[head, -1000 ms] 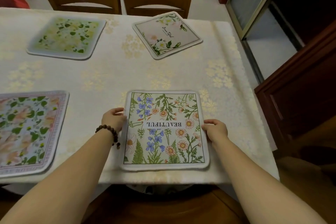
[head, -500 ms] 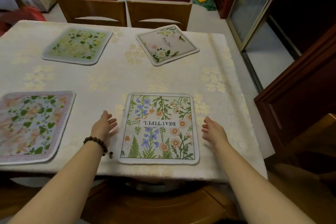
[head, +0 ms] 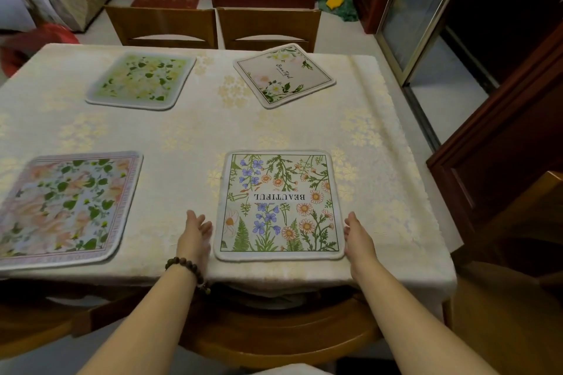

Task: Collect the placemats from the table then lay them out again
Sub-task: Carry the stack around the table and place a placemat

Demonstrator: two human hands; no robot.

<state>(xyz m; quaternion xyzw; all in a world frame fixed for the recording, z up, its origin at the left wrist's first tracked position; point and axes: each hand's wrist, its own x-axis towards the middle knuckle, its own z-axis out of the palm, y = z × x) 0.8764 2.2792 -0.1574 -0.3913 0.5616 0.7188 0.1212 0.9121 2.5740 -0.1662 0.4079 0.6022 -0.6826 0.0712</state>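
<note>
On the worktop (head: 189,131), right by its near edge, the wildflower placemat (head: 278,205) is lying flat on the cream tablecloth (head: 374,161), with the word BEAUTIFUL reading upside down from the camera side. So I'm using that mat as my reference for everything else.

The left hand (head: 195,234) is hovering just beside the mat's left edge. Its fingers are relaxed and spread and its palm is turned toward the mat, and it's holding nothing and not touching the mat. A bead bracelet (head: 185,268) is sitting on that wrist.

The right hand (head: 358,236) is doing the mirror thing at the mat's right edge near the lower corner, fingers straight-ish and empty. It's so close to the edge that I can't tell if it's touching.

Well off to the left of the wildflower mat, the leafy pastel placemat (head: 67,207) is lying flat too, running out of the picture. Straight beyond the wildflower mat, at the far side, the pale pink placemat (head: 285,74) is sitting turned at an angle. Beyond and to the left, the green placemat (head: 141,81) is lying squarer. Two wooden chairs (head: 161,26) are standing just behind those far mats.
</note>
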